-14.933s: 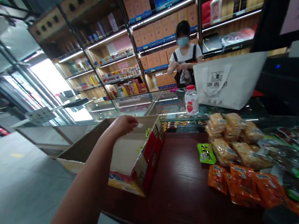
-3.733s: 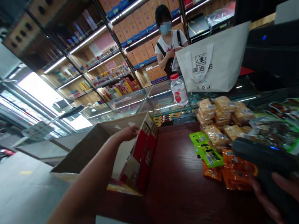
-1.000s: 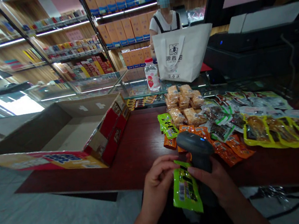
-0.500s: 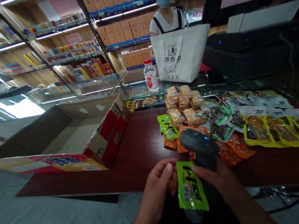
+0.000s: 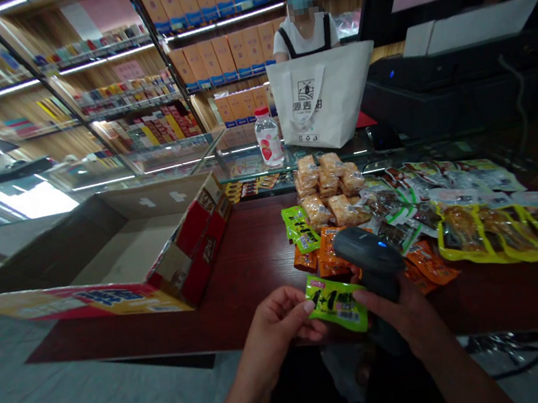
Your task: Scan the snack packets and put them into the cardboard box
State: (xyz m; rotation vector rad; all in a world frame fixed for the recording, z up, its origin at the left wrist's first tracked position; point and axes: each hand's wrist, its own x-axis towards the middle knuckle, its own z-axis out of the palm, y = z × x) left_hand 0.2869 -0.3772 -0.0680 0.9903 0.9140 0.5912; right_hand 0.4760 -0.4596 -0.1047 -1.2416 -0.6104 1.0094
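A bright green snack packet (image 5: 338, 304) lies crosswise between my hands, its printed face up. My left hand (image 5: 282, 319) pinches its left end between thumb and fingers. My right hand (image 5: 407, 315) is wrapped round the handle of a dark barcode scanner (image 5: 368, 250), and its thumb rests on the packet's right end. A small blue light glows on the scanner's head. Just beyond are more green packets (image 5: 300, 227), orange packets (image 5: 430, 261) and a heap of wrapped pastries (image 5: 330, 189). The fingers under the packet are partly hidden.
An open cardboard box (image 5: 188, 240) stands on the dark red table at left. Clear and yellow-edged food packs (image 5: 499, 224) lie at right. Behind, on glass, stand a bottle (image 5: 268, 139) and a white tote bag (image 5: 327, 98). A masked person (image 5: 308, 37) is beyond the counter.
The green packet has turned from upright to crosswise and risen a little. My left hand now grips its left end. The scanner has shifted slightly right.
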